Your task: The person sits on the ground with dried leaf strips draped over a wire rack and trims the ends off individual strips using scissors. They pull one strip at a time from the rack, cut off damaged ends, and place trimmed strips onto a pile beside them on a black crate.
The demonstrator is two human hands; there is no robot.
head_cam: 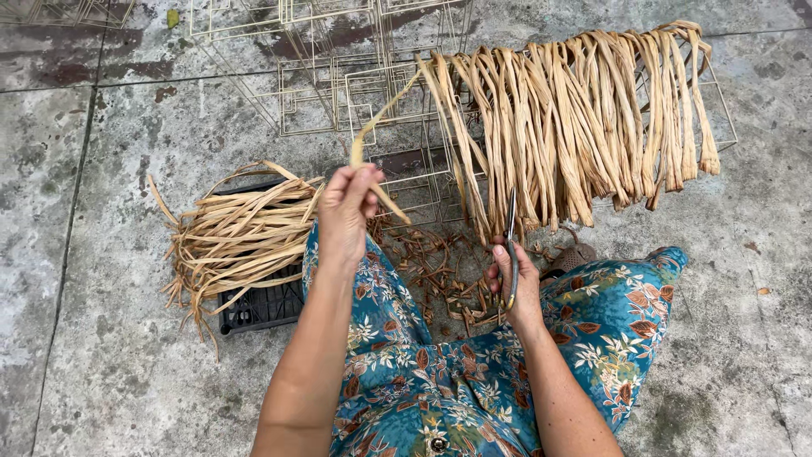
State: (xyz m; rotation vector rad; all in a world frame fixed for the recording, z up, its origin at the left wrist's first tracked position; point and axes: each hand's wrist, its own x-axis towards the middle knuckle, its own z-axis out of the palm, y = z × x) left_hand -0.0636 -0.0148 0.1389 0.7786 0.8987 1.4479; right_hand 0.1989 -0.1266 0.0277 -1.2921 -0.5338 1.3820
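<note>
Floral-trousered lap; left hand (347,211) clamped on dried leaf strip (381,127), right hand (513,283) closed around scissors (512,245); black crate (262,305) holds cut strips (241,237).

We hold one pale tan dried leaf strip (382,127) pinched in our left hand (347,207); it is flat, narrow and ribbon-like. It bends up from the hand in a loop, and its long part runs up and to the right, to the left edge of the hanging strips (575,118), a dense row of the same tan ribbons draped side by side with their ends dangling. A short end of the strip pokes out down and to the right, past the thumb. Our right hand (514,283) grips a pair of scissors (512,233) upright, thin blades pointing up, the tips reaching the lower ends of the hanging strips.
</note>
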